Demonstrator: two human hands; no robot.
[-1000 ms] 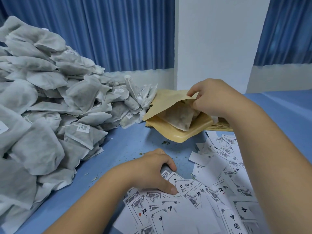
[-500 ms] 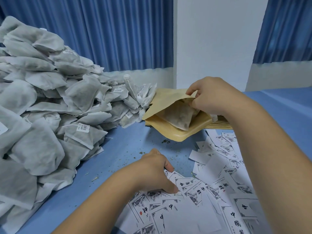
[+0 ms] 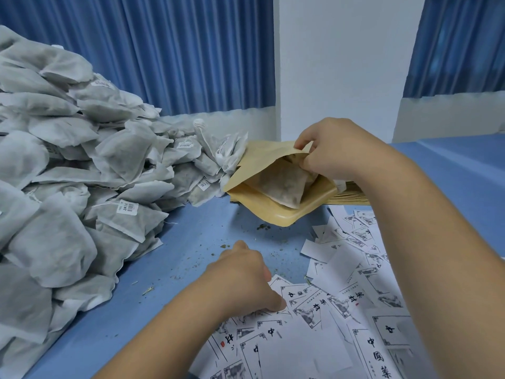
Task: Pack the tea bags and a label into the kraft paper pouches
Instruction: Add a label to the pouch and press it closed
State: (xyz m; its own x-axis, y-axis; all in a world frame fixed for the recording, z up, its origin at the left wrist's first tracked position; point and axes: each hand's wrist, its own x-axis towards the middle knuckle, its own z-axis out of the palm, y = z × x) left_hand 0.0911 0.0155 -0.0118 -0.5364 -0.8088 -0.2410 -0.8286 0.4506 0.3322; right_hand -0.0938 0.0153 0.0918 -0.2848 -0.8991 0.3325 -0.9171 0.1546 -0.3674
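- Many tea bags (image 3: 82, 173) lay heaped on the left of the blue table (image 3: 191, 242) — by the look of it, most of the packing was yet to do.
- Loose labels (image 3: 341, 310) covered the near right; flat pouches (image 3: 351, 197) were stacked behind.
- One kraft pouch (image 3: 273, 214) gaped open, a tea bag (image 3: 281, 184) partly inside, no label visible in it.
- Above it, the right hand (image 3: 336, 149) pinched the upper lip.
- Nearest, the left hand (image 3: 243, 277), fingers curled, pressed on the labels — whether it gripped one, I could not tell.
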